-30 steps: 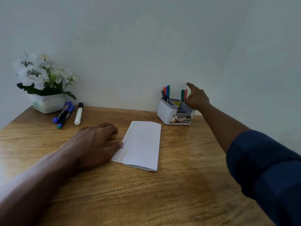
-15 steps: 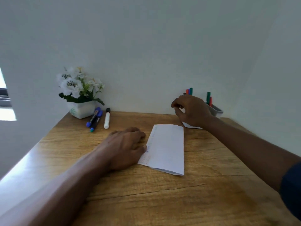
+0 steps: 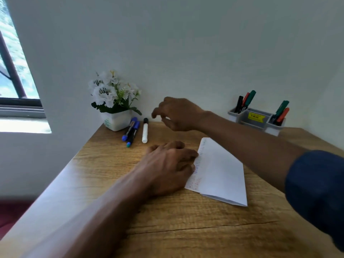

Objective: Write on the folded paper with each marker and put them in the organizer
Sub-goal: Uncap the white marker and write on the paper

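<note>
The folded white paper (image 3: 220,170) lies on the wooden desk (image 3: 186,229), with faint coloured writing along its left edge. My left hand (image 3: 167,166) rests flat on the desk, fingertips pressing that left edge. My right hand (image 3: 176,114) hovers above the desk with fingers spread and empty, just right of three loose markers: a white marker with a black cap (image 3: 145,130) and two blue markers (image 3: 131,131) side by side. The grey-and-white organizer (image 3: 256,120) stands at the back right against the wall, holding black, red, green and orange markers.
A white pot of white flowers (image 3: 115,103) stands at the desk's back left corner, touching the blue markers' far ends. The wall runs right behind the desk. A window (image 3: 13,75) is at far left. The desk's left edge drops off beside my left forearm.
My right hand has left the organizer and crossed leftward over the paper to hover near the loose markers. My view has swung left. The left hand has stayed on the paper.
</note>
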Demonstrator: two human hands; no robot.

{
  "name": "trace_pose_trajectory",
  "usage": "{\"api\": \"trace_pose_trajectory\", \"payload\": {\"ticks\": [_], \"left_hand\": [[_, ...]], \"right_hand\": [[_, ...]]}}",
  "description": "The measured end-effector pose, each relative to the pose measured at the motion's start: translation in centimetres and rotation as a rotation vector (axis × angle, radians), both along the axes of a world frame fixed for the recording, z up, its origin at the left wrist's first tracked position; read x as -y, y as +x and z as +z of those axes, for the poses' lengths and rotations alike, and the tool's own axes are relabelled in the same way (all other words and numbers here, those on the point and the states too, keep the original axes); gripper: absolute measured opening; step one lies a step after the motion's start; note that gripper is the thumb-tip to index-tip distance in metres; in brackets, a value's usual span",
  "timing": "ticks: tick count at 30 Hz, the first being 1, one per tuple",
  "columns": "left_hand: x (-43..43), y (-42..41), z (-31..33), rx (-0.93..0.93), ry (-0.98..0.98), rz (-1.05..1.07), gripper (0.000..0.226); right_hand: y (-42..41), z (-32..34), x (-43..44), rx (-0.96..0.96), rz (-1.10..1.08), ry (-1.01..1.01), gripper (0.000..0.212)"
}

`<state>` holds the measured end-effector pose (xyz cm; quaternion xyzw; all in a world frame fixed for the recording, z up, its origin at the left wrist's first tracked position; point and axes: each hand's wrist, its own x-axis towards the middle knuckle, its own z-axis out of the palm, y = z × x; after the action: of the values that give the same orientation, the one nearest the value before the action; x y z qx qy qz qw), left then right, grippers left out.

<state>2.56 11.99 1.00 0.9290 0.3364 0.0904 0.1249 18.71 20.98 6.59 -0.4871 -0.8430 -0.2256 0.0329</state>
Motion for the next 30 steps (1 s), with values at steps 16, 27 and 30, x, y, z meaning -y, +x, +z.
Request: {"api": "trace_pose_trajectory", "payload": {"ticks": [16,27,30], "left_hand": [[0.2,-0.1,-0.1,-0.005,0.019,0.009,0.054],[0.8,-0.3,0.4,-0.034,0.05,-0.012,0.048],[1.0,-0.5,0.4,0.004,0.073,-0.041,0.043]], "right_hand": [[-1.7,0.8,2.1,0.114,0.081,0.246,0.026],[7.2,-2.6,19.2,-0.986,-0.103,0.692,0.008],[9.7,-4.2,21.7,-1.14,-0.317,0.789,0.026]]}}
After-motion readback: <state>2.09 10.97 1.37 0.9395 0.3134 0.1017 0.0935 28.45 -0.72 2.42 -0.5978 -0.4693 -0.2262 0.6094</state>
